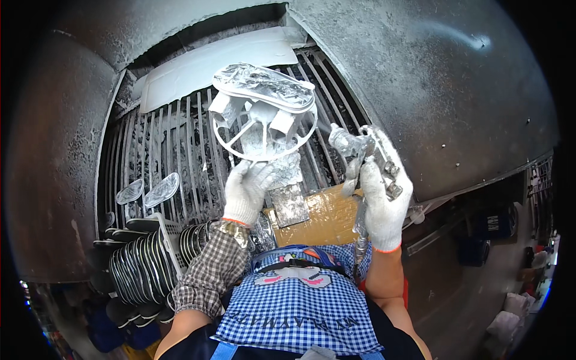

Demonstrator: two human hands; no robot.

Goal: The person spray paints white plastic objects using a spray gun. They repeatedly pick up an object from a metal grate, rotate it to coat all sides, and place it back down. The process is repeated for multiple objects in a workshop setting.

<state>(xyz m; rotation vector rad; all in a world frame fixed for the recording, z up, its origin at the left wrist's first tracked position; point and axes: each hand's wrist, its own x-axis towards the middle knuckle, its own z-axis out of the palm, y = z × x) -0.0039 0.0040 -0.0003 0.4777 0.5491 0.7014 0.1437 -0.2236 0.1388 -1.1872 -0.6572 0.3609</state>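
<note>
We stand before a spray booth (456, 90) whose dark, paint-crusted walls curve around a slatted grille (180, 150) at the back; a pale sheet (198, 69) lies along the grille's top edge. At the lower left a white crate (163, 240) holds rows of dark shoe soles (129, 267) standing on edge, and two light soles (147, 191) lie on the grille just above it. A cardboard piece (324, 216) sits at the near edge in front of our checked apron (300, 300).

Our left hand (247, 191), gloved in white, is closed around the stem of a paint-caked round holder (264, 129) and lifts it up before the grille. On top of the holder a silvery sole (264, 84) lies with its long axis running left to right, tilted slightly down toward the right.

Our right hand (384, 204), also gloved, is wrapped tightly around a spray gun (354, 153). The gun's nozzle points up and to the left, so the sole lies above and to the left of the right hand, near but not touching. The left hand is directly under the holder and far nearer to the sole than the right.
</note>
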